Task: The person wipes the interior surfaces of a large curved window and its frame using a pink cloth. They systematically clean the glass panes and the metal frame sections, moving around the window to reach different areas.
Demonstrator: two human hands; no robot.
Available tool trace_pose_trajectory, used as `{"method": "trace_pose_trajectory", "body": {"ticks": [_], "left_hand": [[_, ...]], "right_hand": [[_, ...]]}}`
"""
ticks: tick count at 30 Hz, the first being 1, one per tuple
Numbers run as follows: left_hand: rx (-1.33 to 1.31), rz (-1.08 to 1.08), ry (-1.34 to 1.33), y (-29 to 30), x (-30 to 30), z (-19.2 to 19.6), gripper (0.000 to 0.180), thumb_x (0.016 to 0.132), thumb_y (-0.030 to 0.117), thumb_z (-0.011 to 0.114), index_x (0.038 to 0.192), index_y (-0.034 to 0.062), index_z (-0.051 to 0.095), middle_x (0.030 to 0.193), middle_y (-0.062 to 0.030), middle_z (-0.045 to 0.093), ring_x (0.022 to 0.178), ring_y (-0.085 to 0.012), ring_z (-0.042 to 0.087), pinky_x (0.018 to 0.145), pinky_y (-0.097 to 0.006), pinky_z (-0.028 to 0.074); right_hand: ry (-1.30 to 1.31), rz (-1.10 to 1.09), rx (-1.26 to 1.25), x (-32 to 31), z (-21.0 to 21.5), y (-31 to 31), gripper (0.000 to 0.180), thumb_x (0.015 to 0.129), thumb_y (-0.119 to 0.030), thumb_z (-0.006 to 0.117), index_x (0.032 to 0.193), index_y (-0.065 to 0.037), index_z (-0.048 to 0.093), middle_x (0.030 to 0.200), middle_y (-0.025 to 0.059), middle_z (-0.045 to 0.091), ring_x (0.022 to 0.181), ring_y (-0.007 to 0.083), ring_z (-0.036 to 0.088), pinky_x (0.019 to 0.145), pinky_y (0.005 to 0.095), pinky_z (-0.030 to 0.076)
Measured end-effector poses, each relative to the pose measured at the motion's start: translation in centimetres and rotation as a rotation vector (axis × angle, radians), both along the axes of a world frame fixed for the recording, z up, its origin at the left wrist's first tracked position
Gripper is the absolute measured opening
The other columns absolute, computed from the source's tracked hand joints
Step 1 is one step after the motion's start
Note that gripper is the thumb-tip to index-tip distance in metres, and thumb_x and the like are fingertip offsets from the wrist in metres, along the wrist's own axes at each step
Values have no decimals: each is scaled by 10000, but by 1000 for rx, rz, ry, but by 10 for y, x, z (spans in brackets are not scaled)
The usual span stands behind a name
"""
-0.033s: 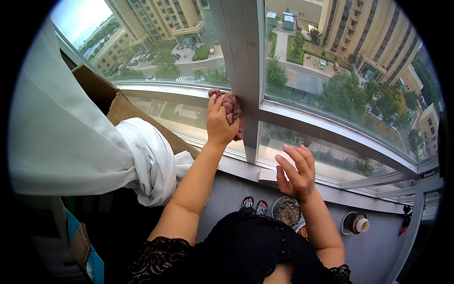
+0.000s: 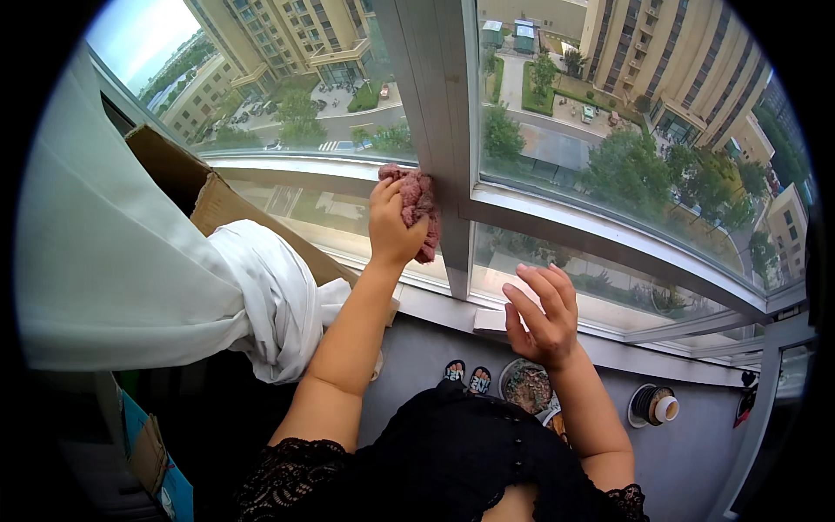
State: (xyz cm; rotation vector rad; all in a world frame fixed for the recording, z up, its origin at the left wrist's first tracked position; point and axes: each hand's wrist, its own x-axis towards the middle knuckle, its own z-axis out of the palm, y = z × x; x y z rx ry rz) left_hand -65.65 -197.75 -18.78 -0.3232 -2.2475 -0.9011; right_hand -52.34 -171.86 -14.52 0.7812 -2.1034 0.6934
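My left hand (image 2: 394, 230) grips a crumpled dusty-pink cloth (image 2: 419, 198), its fingers curled over the near side. The cloth is pressed against the window frame, where the horizontal rail (image 2: 304, 165) meets the thick grey upright post (image 2: 432, 104). Part of the cloth is hidden beneath my palm and fingers. To the right, my right hand (image 2: 548, 324) is raised in front of the low window pane (image 2: 591, 274), empty, with fingers apart and slightly bent.
A white knotted curtain (image 2: 270, 296) hangs at the left, beside a cardboard box (image 2: 230, 204). Below lie my sandalled feet (image 2: 467, 376), a round pot (image 2: 526, 387) and a dark coiled spool (image 2: 645, 405) on the grey floor. A small white block (image 2: 491, 322) rests by the sill.
My left hand and the cloth have shifted slightly left in the picture, as has the window frame. My right hand has barely moved.
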Motion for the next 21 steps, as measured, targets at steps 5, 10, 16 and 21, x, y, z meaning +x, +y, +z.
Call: {"method": "trace_pose_trajectory", "body": {"ticks": [5, 10, 16, 21], "left_hand": [[126, 159, 104, 1, -14, -7, 427, 799, 21, 675, 1209, -22, 563, 1165, -192, 607, 1102, -316, 592, 963, -376, 458], [1135, -361, -498, 67, 64, 6, 476, 894, 24, 623, 1346, -29, 482, 1254, -117, 580, 1140, -220, 577, 986, -328, 450], [1425, -1343, -1084, 93, 94, 51, 734, 910, 396, 641, 1460, -7, 369, 1449, -127, 460, 1323, -238, 472, 1099, -365, 375], [665, -660, -539, 103, 64, 61, 389, 925, 247, 693, 1209, -12, 640, 1202, -125, 663, 1092, -224, 621, 988, -327, 445]], "right_hand": [[-71, -40, -95, -10, -4, -2, 346, 699, -28, 728, 1042, -58, 703, 1201, 141, 635, 1035, 340, 609, 924, 438, 487], [-493, 64, -282, -7, -13, -17, 715, 773, -221, 803, 1419, -140, 507, 1521, 231, 323, 1344, 418, 383, 1084, 488, 366], [-268, 144, -272, -3, -1, 7, 624, 696, -123, 829, 1287, -150, 631, 1385, 189, 457, 1277, 400, 454, 1080, 466, 378], [93, -791, -241, -34, 7, 143, 409, 685, -19, 750, 1079, -102, 676, 1113, 114, 648, 1057, 321, 591, 952, 416, 474]]}}
